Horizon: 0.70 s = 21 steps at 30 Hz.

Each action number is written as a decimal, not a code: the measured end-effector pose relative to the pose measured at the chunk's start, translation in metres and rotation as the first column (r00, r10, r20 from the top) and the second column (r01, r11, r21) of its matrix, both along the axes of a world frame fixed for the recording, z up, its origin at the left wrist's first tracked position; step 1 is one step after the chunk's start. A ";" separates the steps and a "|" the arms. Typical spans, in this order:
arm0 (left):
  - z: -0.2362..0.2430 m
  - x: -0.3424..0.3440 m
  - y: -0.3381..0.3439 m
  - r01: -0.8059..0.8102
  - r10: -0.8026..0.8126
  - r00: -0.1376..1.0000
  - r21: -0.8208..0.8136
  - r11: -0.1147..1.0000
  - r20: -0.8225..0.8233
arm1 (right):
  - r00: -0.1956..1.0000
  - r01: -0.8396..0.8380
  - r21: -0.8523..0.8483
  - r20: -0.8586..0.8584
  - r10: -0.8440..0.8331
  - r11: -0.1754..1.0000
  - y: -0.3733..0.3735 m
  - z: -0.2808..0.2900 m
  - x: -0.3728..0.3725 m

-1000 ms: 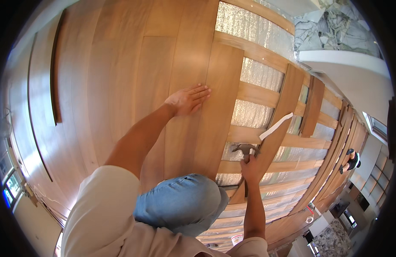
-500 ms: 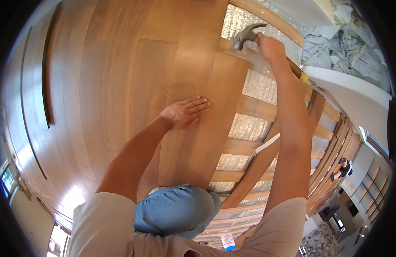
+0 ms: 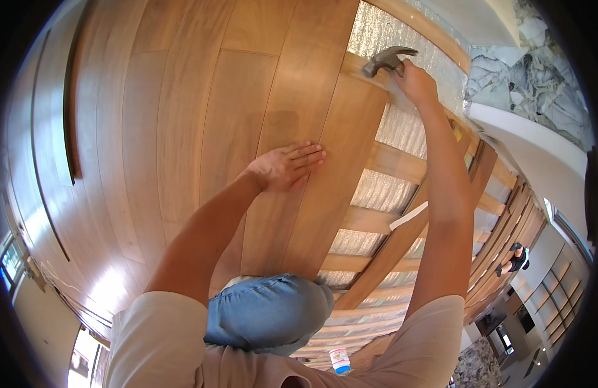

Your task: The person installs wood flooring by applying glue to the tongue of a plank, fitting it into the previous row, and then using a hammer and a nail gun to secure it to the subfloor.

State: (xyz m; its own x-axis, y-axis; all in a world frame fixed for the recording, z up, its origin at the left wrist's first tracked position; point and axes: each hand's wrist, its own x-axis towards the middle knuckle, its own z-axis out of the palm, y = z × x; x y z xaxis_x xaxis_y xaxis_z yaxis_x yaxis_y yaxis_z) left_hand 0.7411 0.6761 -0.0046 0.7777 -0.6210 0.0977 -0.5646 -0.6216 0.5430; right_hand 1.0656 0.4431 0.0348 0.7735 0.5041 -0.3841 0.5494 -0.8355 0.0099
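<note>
My left hand (image 3: pixel 282 167) lies flat on the wooden floorboards, fingers stretched across the seam beside the outermost laid plank (image 3: pixel 341 161). My right hand (image 3: pixel 414 83) grips a claw hammer (image 3: pixel 387 59), its dark metal head just over that plank's far end, at a batten. Whether the head touches the wood is unclear. Foil underlay (image 3: pixel 383 26) shows between the exposed battens (image 3: pixel 392 161) to the right. A loose board (image 3: pixel 363 281) lies diagonally across them with a thin white strip (image 3: pixel 407 216) on it, partly hidden by my right forearm.
My jeans-clad knee (image 3: pixel 266 313) rests below my hands. A white and blue tub (image 3: pixel 339 361) sits near the lower edge. A dark strip (image 3: pixel 70 110) lies on the boards at left. Pale marble (image 3: pixel 522 77) borders the upper right; another person (image 3: pixel 513 258) is on the floor at far right.
Over the last second my right hand has swung the hammer from low beside the loose board up to the plank's far end. My left hand has stayed flat on the boards.
</note>
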 end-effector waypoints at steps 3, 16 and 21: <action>-0.001 -0.002 -0.001 -0.022 0.022 0.998 -0.004 1.000 0.051 | 0.944 0.328 0.057 0.004 -0.329 0.943 -0.016 -0.008 -0.012; -0.003 -0.003 -0.003 -0.065 0.070 0.993 -0.058 0.996 0.098 | 0.507 0.820 0.414 -0.207 -0.837 0.395 -0.122 -0.016 -0.219; -0.005 -0.005 -0.006 -0.055 0.059 0.993 -0.038 0.998 0.103 | 0.319 0.909 0.377 -0.360 -0.877 0.176 -0.131 -0.016 -0.326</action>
State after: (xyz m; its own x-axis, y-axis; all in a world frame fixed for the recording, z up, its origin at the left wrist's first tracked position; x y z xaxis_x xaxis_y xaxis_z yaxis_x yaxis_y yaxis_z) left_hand 0.7363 0.6704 -0.0100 0.7962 -0.5709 0.2004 -0.5832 -0.6361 0.5052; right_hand 0.7400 0.3117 0.0190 0.8076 -0.4173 -0.4166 -0.5873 -0.6331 -0.5043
